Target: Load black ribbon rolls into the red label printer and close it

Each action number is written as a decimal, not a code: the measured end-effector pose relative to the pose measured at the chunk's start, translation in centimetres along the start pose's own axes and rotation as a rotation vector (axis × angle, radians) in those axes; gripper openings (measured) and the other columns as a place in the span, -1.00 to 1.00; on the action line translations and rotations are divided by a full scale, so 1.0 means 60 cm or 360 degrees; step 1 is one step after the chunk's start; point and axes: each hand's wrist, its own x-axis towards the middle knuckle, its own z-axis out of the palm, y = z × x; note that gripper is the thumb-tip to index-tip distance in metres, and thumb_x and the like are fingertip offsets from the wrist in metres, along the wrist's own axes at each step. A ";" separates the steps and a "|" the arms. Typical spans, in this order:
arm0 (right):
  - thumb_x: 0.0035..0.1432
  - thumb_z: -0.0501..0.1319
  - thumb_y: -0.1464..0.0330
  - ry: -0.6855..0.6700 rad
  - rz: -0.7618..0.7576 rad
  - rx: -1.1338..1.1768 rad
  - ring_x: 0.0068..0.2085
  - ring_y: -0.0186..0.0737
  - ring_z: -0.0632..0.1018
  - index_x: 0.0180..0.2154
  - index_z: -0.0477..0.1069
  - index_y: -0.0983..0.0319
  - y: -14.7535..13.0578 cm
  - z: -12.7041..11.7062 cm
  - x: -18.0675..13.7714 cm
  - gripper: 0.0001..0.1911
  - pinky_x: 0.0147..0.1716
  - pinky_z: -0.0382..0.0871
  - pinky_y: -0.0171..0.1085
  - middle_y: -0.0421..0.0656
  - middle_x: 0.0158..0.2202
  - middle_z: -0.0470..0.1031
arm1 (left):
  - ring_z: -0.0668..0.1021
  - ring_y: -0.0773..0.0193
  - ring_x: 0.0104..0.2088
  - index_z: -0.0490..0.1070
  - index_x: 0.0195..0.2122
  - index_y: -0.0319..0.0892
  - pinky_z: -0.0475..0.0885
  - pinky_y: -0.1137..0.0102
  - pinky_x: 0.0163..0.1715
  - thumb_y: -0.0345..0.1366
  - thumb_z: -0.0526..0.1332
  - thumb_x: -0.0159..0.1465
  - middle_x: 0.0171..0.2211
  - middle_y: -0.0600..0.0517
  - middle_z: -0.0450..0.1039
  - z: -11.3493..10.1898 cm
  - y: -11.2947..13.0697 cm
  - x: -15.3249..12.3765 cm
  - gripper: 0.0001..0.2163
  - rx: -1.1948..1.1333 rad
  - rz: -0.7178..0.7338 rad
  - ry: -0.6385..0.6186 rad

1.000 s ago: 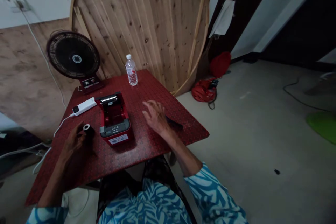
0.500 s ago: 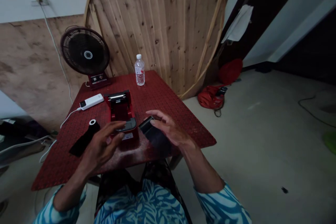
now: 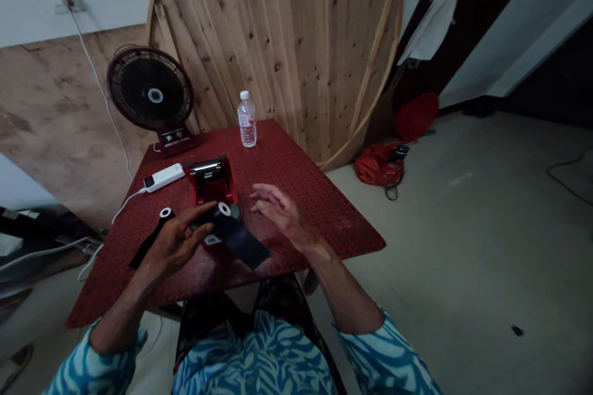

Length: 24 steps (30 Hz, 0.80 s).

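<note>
My left hand (image 3: 171, 245) grips a black ribbon roll (image 3: 210, 217) between thumb and fingers. The roll's white core faces right, and a loose black strip (image 3: 245, 247) hangs from it toward the table's front edge. Just behind it stands a red and black printer (image 3: 215, 188) with its lid up, its front partly hidden by the roll and strip. To the right of the printer, my right hand (image 3: 287, 219) hovers with fingers apart, holding nothing. Another black roll with a white core (image 3: 165, 213) lies left of the printer, its dark strip partly behind my left hand.
On the red-covered table (image 3: 306, 179) are a white power bank (image 3: 163, 178) with a cable, a water bottle (image 3: 247, 122) and a dark fan (image 3: 152, 92). A round wooden board (image 3: 278, 43) leans behind. A red bag (image 3: 377, 165) lies on the floor.
The black ribbon roll has passed from my right hand to my left, moving left in front of the printer. My right hand has let go. The view has shifted slightly.
</note>
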 end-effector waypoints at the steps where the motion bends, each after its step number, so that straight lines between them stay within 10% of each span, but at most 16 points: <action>1: 0.15 0.17 0.24 0.0104 0.0007 -0.0081 -0.05 -0.19 0.52 0.03 0.32 0.15 0.016 -0.012 0.004 -0.60 0.00 0.38 -0.12 -0.09 -0.03 0.45 | 0.51 0.04 0.00 0.34 0.13 -0.17 0.42 0.21 -0.02 -0.10 0.13 0.24 0.05 -0.10 0.46 -0.008 -0.006 0.011 -0.54 0.0048 -0.0013 0.0046; 10: 0.14 0.07 0.38 0.0268 -0.0072 -0.0792 -0.07 -0.16 0.53 -0.12 0.45 0.18 0.160 -0.051 -0.003 -0.72 0.00 0.36 -0.08 -0.08 -0.13 0.54 | 0.55 0.09 -0.13 0.47 -0.06 -0.11 0.39 0.30 -0.12 -0.39 0.12 0.12 -0.11 -0.03 0.55 -0.011 -0.047 0.141 -0.65 0.0796 -0.0038 -0.0159; 24: 0.16 0.06 0.39 0.0207 -0.0139 -0.0887 -0.10 -0.16 0.52 -0.13 0.44 0.18 0.161 -0.049 -0.009 -0.73 -0.05 0.37 -0.12 -0.08 -0.15 0.53 | 0.59 0.12 -0.21 0.55 -0.17 -0.08 0.41 0.37 -0.20 -0.34 0.14 0.15 -0.18 -0.02 0.59 -0.007 -0.068 0.190 -0.74 0.0938 0.0008 -0.0640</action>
